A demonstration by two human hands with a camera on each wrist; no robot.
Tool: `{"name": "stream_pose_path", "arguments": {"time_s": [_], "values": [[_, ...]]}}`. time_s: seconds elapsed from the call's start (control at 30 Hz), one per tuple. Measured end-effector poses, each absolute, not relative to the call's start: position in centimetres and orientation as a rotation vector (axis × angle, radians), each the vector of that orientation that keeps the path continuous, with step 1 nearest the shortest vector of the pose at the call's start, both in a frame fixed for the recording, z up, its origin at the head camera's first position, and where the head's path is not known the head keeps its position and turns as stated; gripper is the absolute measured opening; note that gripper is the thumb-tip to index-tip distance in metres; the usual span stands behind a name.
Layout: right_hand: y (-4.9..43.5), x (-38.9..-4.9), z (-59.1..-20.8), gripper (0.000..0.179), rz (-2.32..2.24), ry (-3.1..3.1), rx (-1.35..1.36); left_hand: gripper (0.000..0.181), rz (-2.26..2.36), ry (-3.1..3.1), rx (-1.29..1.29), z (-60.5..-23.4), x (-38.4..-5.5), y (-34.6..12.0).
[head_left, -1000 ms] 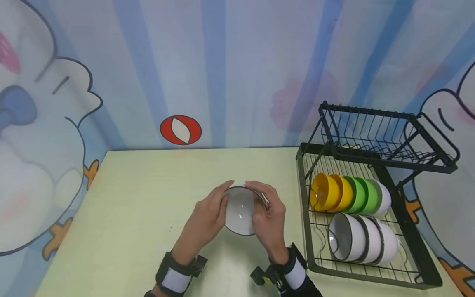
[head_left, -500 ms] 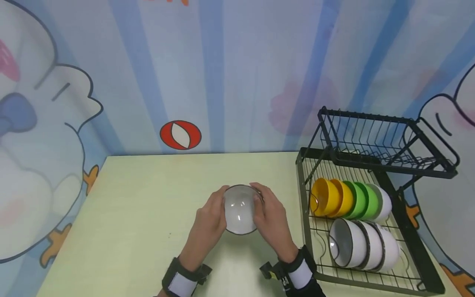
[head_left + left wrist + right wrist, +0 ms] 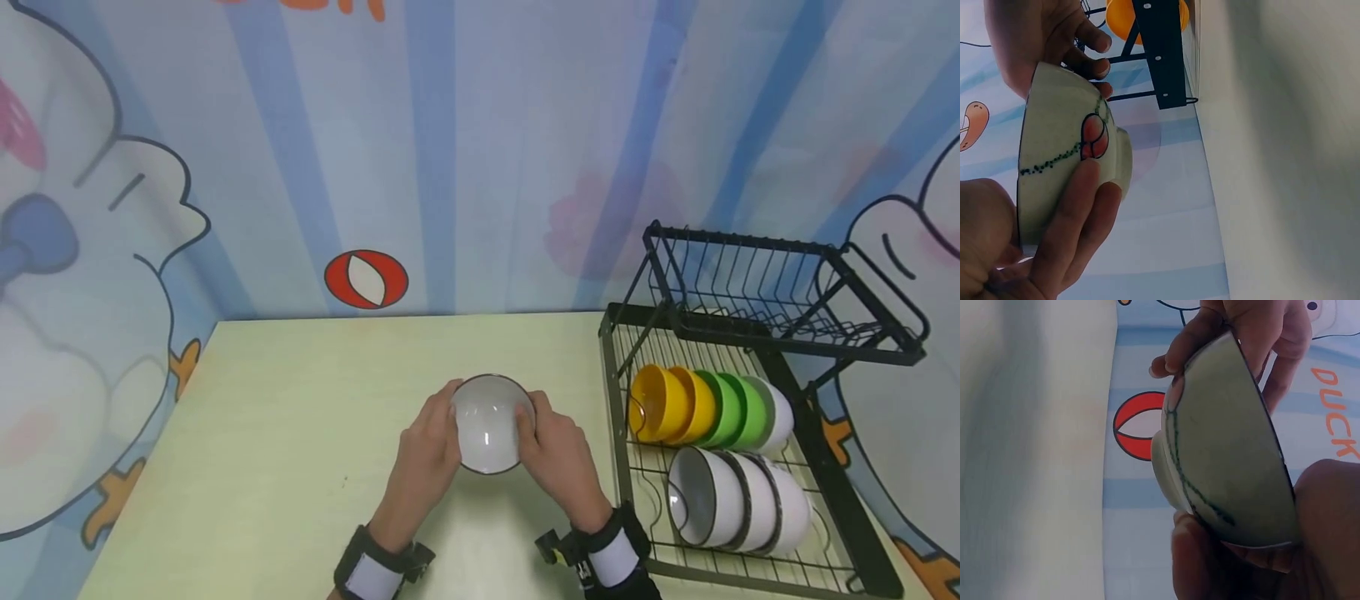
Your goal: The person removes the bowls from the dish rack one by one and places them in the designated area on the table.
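Note:
A white bowl [image 3: 486, 421] with a thin dark rim is held above the table, its inside facing the head camera. The left hand [image 3: 426, 450] grips its left side, thumb at the rim and fingers under the outer wall. On the opposite side the right hand [image 3: 561, 458] grips it, the thumb lying over the rim. In the left wrist view the outside of the bowl [image 3: 1066, 156] shows a red painted patch, a dotted green line and a foot ring. From the right wrist, a green line on the bowl [image 3: 1222, 444] is visible.
At the right stands a black two-tier dish rack [image 3: 622, 500]. Its lower level holds yellow cups [image 3: 660, 404], green cups [image 3: 738, 408], a white one behind them, and a row of white bowls [image 3: 705, 496]. A printed cloth [image 3: 495, 167] hangs behind the pale table [image 3: 285, 433].
Both hands keep hold of the bowl. The right hand has shifted its fingers lower along the rim, and the bowl's inside faces the camera slightly more. The head view has tilted up slightly.

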State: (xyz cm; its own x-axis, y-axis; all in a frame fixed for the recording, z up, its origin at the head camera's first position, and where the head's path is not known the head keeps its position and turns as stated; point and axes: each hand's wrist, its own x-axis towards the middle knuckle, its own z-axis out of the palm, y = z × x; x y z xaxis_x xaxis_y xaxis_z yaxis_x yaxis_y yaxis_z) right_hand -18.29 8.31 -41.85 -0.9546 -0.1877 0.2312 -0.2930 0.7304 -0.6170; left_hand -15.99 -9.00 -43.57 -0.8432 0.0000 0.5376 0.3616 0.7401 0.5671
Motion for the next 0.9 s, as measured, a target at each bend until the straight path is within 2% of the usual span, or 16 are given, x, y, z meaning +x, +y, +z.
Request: {"name": "stream_pose_path", "arguments": {"time_s": [0.53, 0.9], "values": [[8.4, -19.3, -43.5, 0.03, 1.152, -2.855, 0.274, 0.038, -1.124, -2.555, -0.172, -43.7, -16.3, -9.0], [9.2, -20.2, -44.4, 0.04, 1.268, -2.891, 0.157, 0.038, -0.903, -2.693, -0.084, -43.7, -16.2, -9.4]]}}
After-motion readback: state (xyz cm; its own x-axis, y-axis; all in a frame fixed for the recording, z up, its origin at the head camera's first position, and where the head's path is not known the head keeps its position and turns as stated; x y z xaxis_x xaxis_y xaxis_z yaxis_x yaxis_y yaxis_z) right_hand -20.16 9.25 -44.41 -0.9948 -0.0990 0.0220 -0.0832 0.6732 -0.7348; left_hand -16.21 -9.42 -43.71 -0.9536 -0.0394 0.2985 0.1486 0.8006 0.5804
